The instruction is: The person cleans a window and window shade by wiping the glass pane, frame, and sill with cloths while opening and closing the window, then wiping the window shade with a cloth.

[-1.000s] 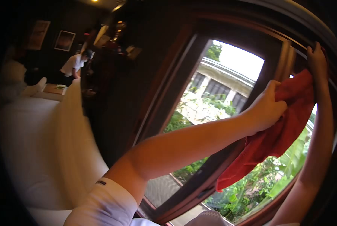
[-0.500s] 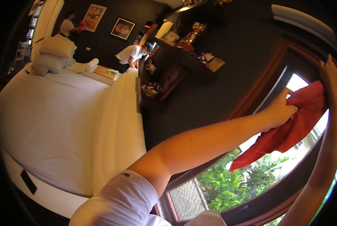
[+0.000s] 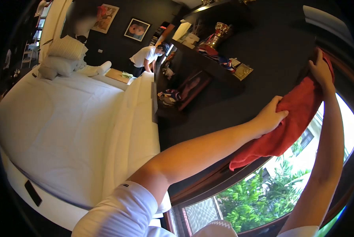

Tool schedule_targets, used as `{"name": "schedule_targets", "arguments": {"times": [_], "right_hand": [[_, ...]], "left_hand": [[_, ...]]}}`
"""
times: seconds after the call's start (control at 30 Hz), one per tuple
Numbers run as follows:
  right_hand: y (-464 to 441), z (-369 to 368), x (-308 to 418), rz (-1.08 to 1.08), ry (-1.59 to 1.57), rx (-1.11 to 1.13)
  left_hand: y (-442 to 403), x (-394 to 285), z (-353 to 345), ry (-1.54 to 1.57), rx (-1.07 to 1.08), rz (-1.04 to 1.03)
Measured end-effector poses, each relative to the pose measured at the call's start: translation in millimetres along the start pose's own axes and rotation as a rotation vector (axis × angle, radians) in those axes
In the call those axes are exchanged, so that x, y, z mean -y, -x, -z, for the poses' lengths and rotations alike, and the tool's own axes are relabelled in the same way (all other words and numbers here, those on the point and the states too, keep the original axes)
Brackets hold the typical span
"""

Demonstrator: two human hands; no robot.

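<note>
A red cloth (image 3: 293,118) stretches between my two raised hands, in front of the upper part of the window frame (image 3: 208,185). My left hand (image 3: 271,114) pinches the cloth's near edge, with thumb and fingers closed on it. Higher and farther right, my right hand (image 3: 322,73) grips the cloth's upper end near the dark wall. One corner of the cloth hangs down to the left, below my left hand. Part of the window frame is hidden behind the cloth.
Left stands a large bed (image 3: 62,114) with pillows (image 3: 68,51) and a phone (image 3: 33,193) along its edge. A person in white (image 3: 145,57) bends by the shelf; another (image 3: 82,23) is near the pictures. A trophy (image 3: 218,33) and plaque (image 3: 243,71) sit on a shelf.
Both my hands and the cloth have moved left in view, the right hand also upward. The cloth is now spread wider, and more window shows beneath it. The camera view has turned slightly.
</note>
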State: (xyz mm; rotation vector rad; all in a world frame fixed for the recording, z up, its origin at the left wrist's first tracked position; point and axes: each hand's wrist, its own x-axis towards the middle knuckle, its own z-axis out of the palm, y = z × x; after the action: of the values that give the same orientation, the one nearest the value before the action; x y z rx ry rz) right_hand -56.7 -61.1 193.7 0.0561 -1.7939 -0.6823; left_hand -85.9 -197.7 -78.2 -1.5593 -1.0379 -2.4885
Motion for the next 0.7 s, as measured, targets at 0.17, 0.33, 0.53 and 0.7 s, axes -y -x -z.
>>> {"name": "schedule_targets", "arguments": {"times": [0.17,0.33,0.53,0.7], "right_hand": [[7,-24,19,-0.029,0.018,-0.075],[52,-19,69,-0.181,0.0,0.06],[134,-33,126,-0.352,-0.255,0.165],[252,-47,187,-0.292,-0.235,0.179]], "left_hand": [[10,11,15,0.041,0.004,0.056],[50,32,13,0.067,-0.037,0.185],[130,83,17,0.053,-0.195,0.229],[231,138,21,-0.025,-0.381,0.345]]}}
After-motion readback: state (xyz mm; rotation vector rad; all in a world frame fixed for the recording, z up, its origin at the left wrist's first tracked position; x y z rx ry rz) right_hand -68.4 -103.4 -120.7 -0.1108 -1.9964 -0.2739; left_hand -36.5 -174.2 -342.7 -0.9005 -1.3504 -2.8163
